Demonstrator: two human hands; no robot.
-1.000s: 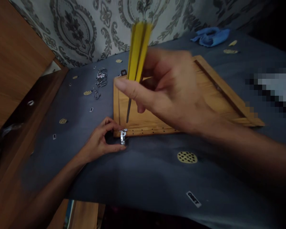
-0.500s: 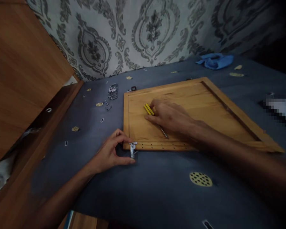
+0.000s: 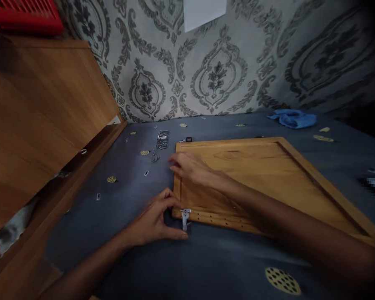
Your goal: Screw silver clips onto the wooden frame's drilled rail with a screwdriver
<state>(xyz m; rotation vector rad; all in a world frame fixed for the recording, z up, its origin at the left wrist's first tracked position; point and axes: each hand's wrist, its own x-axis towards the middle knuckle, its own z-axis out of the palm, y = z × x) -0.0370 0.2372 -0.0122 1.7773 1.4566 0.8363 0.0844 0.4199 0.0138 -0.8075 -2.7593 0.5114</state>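
A small metal hook-like bracket [image 3: 184, 220] stands at the near left corner of a framed wooden panel [image 3: 256, 166]. My left hand [image 3: 154, 218] has its index finger and thumb around this bracket, steadying it against the panel's edge. Over the panel's left edge reaches my right hand [image 3: 189, 166], its fingers stretched out with nothing visible in them. Just beyond its fingertips lies a loose metal hook [image 3: 154, 156], with several similar metal hooks [image 3: 163, 139] grouped behind it. A row of small dark holes runs along the panel's near edge. My right forearm covers the panel's middle.
The panel rests on a dark blue patterned cloth [image 3: 112, 225]. A wooden headboard [image 3: 50, 108] rises at the left, with a red basket [image 3: 25, 16] above. A blue cloth [image 3: 293, 118] lies far right. Patterned wallpaper [image 3: 217, 79] stands behind, and a small dark square piece [image 3: 189, 139] sits beyond the panel.
My right hand has left the yellow-handled screwdriver on the panel and moved left toward the loose hooks. The screwdriver is now hidden. My left hand stays at the bracket; the view has tilted up.
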